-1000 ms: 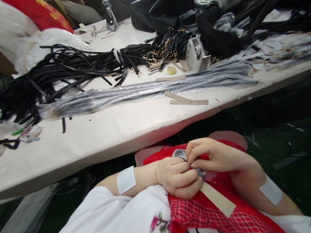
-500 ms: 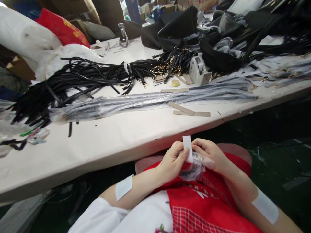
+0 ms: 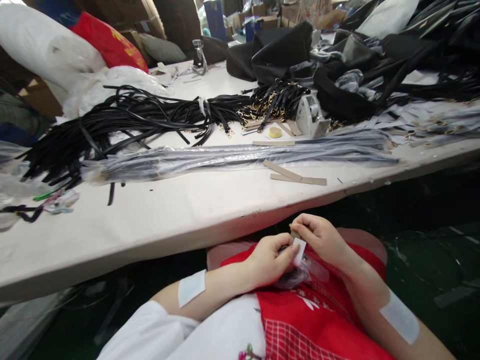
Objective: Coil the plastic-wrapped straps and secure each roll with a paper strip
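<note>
While the left hand (image 3: 268, 261) has its grip pinched on a white card (image 3: 299, 252) above the red apron (image 3: 311, 325), the right hand (image 3: 319, 237) pinches a tan strip (image 3: 294, 233) just beside it; a plastic-wrapped bundle (image 3: 294, 278) sits below the card.

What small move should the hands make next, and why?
Perhaps the left hand should steady the small white rectangular card, since that hand grips the card over crumpled clear plastic while the right hand pinches a small tan piece just above the card.
</note>
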{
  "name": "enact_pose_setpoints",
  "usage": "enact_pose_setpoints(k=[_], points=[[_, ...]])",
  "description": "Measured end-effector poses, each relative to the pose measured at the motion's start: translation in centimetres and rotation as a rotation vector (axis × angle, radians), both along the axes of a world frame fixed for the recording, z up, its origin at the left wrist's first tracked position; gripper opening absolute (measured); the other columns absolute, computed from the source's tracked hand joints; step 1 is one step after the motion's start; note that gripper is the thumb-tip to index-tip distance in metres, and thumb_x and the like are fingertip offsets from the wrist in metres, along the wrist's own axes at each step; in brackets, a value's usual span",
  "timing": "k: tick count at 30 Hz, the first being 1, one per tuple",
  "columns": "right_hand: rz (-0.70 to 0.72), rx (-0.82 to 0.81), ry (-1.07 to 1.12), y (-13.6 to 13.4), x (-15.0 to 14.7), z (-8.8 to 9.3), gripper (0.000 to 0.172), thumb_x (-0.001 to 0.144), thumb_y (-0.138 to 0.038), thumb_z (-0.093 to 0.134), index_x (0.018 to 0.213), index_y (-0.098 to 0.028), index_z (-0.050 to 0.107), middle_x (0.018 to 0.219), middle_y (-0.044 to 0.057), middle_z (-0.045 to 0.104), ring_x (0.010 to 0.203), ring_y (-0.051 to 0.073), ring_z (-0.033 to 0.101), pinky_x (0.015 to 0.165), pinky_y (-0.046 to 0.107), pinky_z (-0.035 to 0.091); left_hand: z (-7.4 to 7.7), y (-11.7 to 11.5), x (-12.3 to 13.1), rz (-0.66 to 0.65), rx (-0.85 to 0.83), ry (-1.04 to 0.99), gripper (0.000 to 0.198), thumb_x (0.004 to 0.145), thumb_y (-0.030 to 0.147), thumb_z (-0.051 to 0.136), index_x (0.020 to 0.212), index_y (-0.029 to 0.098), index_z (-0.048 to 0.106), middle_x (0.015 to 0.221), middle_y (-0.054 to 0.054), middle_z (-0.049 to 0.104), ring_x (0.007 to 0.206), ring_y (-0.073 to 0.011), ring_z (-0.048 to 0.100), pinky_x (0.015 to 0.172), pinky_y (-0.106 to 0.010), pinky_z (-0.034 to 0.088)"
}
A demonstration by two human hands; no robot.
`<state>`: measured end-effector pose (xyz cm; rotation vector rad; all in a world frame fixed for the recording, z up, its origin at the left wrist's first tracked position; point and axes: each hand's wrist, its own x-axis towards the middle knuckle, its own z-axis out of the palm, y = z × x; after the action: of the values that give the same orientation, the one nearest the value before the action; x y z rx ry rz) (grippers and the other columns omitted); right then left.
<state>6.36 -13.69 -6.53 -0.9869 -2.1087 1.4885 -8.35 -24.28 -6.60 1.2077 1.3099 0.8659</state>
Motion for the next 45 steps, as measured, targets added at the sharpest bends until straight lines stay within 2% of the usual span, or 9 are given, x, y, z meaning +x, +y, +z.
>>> enact_pose_setpoints(k=[6,10,18,21,24,29,35,38,45], points=[[0.111,-0.301,0.095,0.7,0.3,0.8,0.031,0.089,-0.046,0.057,0.095,-0.016,0.064,0.081,0.003,0.064,0.072,0.016,0.059,0.064,0.025,0.047,0.2,0.8,-1.0,0.021,0.102,0.104,0.033,0.096,0.041,0.044,0.077,0.017,0.055,0.068,0.003,0.056,0.063,-0.0095,0.049,0.062,-0.021,0.039],[0.206,-0.347,0.043,1.4,0.8,1.0,0.029,0.084,-0.043,0.067,0.079,-0.015,0.063,0.074,0.001,0.062,0.069,0.015,0.057,0.062,0.024,0.044,0.4,1.1,-1.5,0.042,0.165,0.149,0.021,0.094,0.037,0.048,0.098,0.018,0.051,0.079,-0.001,0.064,0.070,-0.0126,0.058,0.067,-0.023,0.043],[0.307,-0.510,0.010,2.5,-0.1,0.6,0.033,0.074,-0.045,0.075,0.077,-0.013,0.065,0.074,0.003,0.067,0.065,0.015,0.059,0.063,0.026,0.045,0.7,1.2,-1.5,-0.033,0.209,0.172,0.039,0.091,0.031,0.052,0.124,0.015,0.037,0.088,-0.006,0.071,0.068,-0.0148,0.064,0.064,-0.026,0.045],[0.330,-0.367,-0.074,2.3,-0.4,0.9,0.028,0.079,-0.041,0.069,0.075,-0.015,0.063,0.070,0.002,0.066,0.062,0.015,0.058,0.057,0.025,0.043,0.6,1.3,-1.4,-0.017,0.184,0.190,0.049,0.092,0.031,0.050,0.134,0.013,0.032,0.092,-0.009,0.071,0.074,-0.0165,0.065,0.070,-0.028,0.048],[0.252,0.068,-0.201,1.7,-0.4,1.4,0.017,0.083,-0.029,0.060,0.071,-0.017,0.062,0.066,0.002,0.064,0.061,0.016,0.057,0.056,0.026,0.041,0.6,1.7,-1.7,-0.022,0.128,0.203,0.071,0.088,0.030,0.055,0.146,0.010,0.019,0.100,-0.011,0.071,0.085,-0.0193,0.066,0.080,-0.031,0.049],[0.263,0.576,-0.276,0.4,0.0,2.0,0.017,0.086,-0.017,0.053,0.073,-0.020,0.063,0.073,0.003,0.066,0.068,0.018,0.060,0.065,0.029,0.044,0.5,2.9,-2.9,-0.228,-0.007,0.133,0.028,0.082,0.029,0.059,0.102,0.012,0.066,0.090,-0.008,0.070,0.082,-0.0210,0.064,0.075,-0.030,0.050],[0.254,0.759,-0.195,-0.7,0.3,2.1,0.032,0.093,-0.022,0.051,0.124,-0.023,0.061,0.119,0.009,0.066,0.106,0.026,0.061,0.093,0.042,0.050,0.1,4.4,-3.6,0.031,-0.128,-0.357,0.035,0.074,0.028,0.064,0.104,0.011,0.071,0.087,-0.006,0.070,0.078,-0.0171,0.061,0.072,-0.026,0.049],[0.178,0.798,-0.170,-0.9,0.4,1.9,0.038,0.093,-0.022,0.051,0.130,-0.022,0.057,0.125,0.010,0.064,0.112,0.027,0.059,0.097,0.045,0.049,0.4,4.9,-3.8,0.068,-0.187,-0.576,0.040,0.071,0.032,0.067,0.104,0.011,0.072,0.088,-0.008,0.070,0.077,-0.0164,0.060,0.071,-0.026,0.047],[-0.001,0.763,-0.101,-1.6,0.0,1.2,0.069,0.086,-0.026,0.060,0.148,-0.019,0.032,0.129,0.014,0.060,0.118,0.033,0.055,0.097,0.051,0.049,2.4,5.4,-3.8,0.021,-0.075,-0.447,0.054,0.080,0.061,0.061,0.103,0.013,0.071,0.086,-0.005,0.065,0.075,-0.0141,0.054,0.072,-0.026,0.044]])
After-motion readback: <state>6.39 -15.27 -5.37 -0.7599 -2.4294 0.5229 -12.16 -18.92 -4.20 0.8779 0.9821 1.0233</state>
